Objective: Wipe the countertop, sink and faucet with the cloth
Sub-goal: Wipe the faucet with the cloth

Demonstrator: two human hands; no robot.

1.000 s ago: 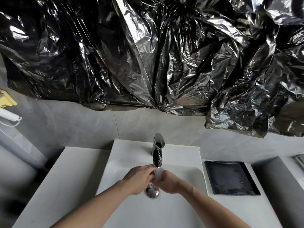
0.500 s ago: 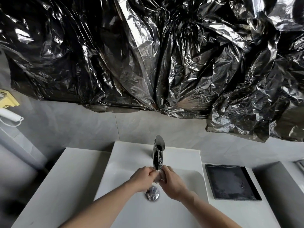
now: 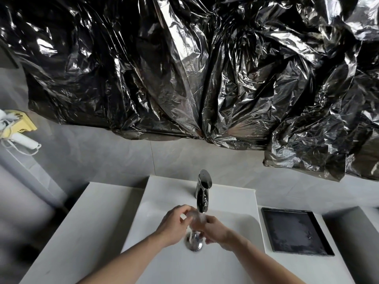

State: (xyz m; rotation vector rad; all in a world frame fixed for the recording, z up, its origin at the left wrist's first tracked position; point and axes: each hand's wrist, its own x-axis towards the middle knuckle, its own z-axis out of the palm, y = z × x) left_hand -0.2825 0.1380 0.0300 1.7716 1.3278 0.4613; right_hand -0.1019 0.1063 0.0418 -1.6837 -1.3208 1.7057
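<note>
Both hands meet over the sink (image 3: 229, 203) basin, directly under the faucet (image 3: 202, 191) spout. Between them sits a small pale wad, blurred, most likely the cloth (image 3: 196, 219); its edges cannot be made out.

Left hand (image 3: 174, 224): fingers curled inward, tips pinched against the wad from the left. Closed around it as far as can be seen.

Right hand (image 3: 215, 232): fingers bent, thumb side pressed to the wad from the right. Also closed on it, though motion blur hides the exact finger positions.

Whether water runs from the spout cannot be told; the area beneath it is smeared.

Drain (image 3: 194, 241): chrome, round, just below the hands at the basin floor, partly covered by the right hand's fingers.

Faucet stands upright at the back of the sink, chrome, dark reflective top.

Countertop (image 3: 82, 232): white, flat, stretching left of the sink; a narrower strip continues on the right.

Tray (image 3: 295, 232): black, rectangular, shallow, lying flat on the right strip just beside the sink rim. Surface looks dull and smudged.

Wall (image 3: 123, 160): grey tile behind the sink. Above it hangs crumpled black plastic sheet (image 3: 184, 68), glossy, covering the upper area.

Far left: a yellow holder (image 3: 19, 121) with a white handle (image 3: 24, 141) and cord, fixed to the wall.
</note>
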